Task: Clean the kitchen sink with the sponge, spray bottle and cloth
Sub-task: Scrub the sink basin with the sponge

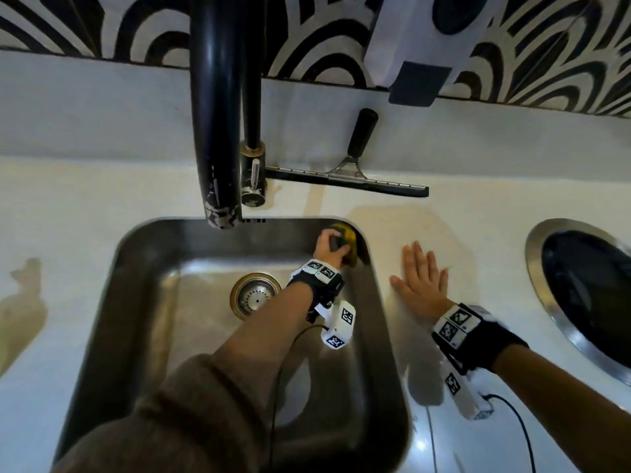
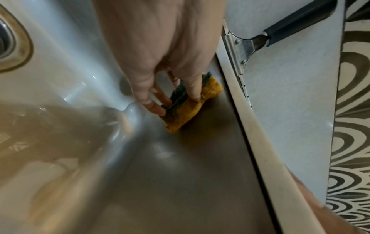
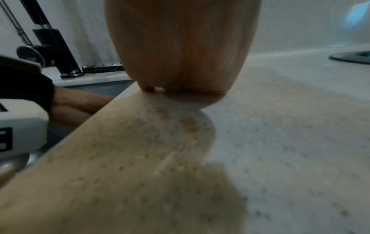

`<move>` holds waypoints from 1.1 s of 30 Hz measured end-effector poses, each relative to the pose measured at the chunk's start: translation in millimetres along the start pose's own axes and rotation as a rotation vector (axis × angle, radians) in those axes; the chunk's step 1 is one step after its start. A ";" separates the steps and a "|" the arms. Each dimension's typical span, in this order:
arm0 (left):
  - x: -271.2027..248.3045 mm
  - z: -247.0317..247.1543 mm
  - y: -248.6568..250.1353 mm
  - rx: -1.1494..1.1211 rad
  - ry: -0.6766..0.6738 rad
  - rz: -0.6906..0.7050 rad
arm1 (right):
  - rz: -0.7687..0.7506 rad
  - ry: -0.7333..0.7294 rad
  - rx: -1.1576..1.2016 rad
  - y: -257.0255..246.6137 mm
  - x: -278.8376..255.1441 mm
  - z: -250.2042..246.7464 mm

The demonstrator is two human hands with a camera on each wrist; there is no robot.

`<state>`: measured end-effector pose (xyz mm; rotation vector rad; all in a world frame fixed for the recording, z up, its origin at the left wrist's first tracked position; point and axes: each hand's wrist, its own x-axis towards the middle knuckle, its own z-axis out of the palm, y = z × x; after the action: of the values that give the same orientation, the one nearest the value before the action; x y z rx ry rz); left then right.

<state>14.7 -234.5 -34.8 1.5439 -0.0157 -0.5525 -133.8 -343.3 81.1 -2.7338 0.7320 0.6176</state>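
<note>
A yellow sponge [image 1: 351, 242] with a dark green scouring side is pressed into the far right corner of the steel sink [image 1: 143, 302]. My left hand [image 1: 329, 245] grips the sponge [image 2: 190, 106] between thumb and fingers [image 2: 195, 90] against the sink's right wall [image 2: 200, 158]. My right hand [image 1: 421, 278] lies flat, fingers spread, on the white counter [image 1: 478, 233] just right of the sink rim. In the right wrist view the palm [image 3: 180, 55] rests on the speckled counter [image 3: 280, 142]. No spray bottle or cloth shows.
A black tap [image 1: 218, 114] overhangs the sink's back edge. A squeegee [image 1: 348, 175] lies on the counter behind the sink. The drain strainer [image 1: 254, 295] sits mid-basin. A round steel-rimmed opening [image 1: 587, 298] is at the right. A white dispenser [image 1: 423, 46] hangs on the patterned wall.
</note>
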 end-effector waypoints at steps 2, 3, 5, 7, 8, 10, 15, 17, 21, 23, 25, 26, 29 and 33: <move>11.8 5.4 -18.3 0.018 -0.018 -0.004 | 0.009 -0.006 0.004 -1.3 -0.3 -0.2; 11.9 7.2 -20.3 0.046 -0.035 0.001 | 0.010 -0.004 0.004 -1.9 0.3 -1.0; 3.1 8.8 -14.3 0.100 -0.085 0.051 | 0.010 -0.007 0.007 -2.2 0.2 -2.3; -20.4 7.3 7.6 0.095 -0.125 0.075 | -0.002 -0.011 0.011 -1.9 0.0 -2.4; -28.9 7.3 13.5 0.080 -0.144 0.075 | -0.004 -0.014 0.012 -2.0 -1.1 -2.3; -42.5 8.4 19.2 0.084 -0.167 0.072 | -0.003 -0.010 0.017 -2.9 -2.4 -2.4; -75.7 3.3 13.2 0.113 -0.242 0.086 | -0.006 0.006 0.037 -6.6 -7.1 -4.4; -88.6 -3.5 11.0 0.164 -0.334 0.095 | -0.003 -0.004 0.029 -7.7 -8.2 -5.6; -96.0 -17.9 9.5 0.239 -0.456 0.047 | 0.003 -0.025 0.023 -8.2 -7.2 -7.9; -88.7 -20.2 11.3 0.234 -0.413 0.050 | 0.011 -0.017 0.035 -8.2 -6.5 -7.4; -78.9 -20.5 16.8 0.220 -0.325 0.042 | 0.015 -0.010 0.048 -8.1 -5.7 -6.5; -72.0 -19.5 17.8 0.214 -0.271 0.049 | 0.016 -0.005 0.048 -7.4 -5.4 -5.9; -53.8 -14.3 17.3 0.202 -0.160 0.070 | 0.015 -0.003 0.037 -6.4 -5.1 -4.8; -43.7 -4.1 26.7 0.250 -0.151 0.074 | 0.011 0.019 0.041 -6.8 -5.8 -3.1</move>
<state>-13.6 -217.4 4.5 1.7328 -0.2653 -0.6252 -133.8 -336.2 87.3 -2.7029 0.7558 0.5735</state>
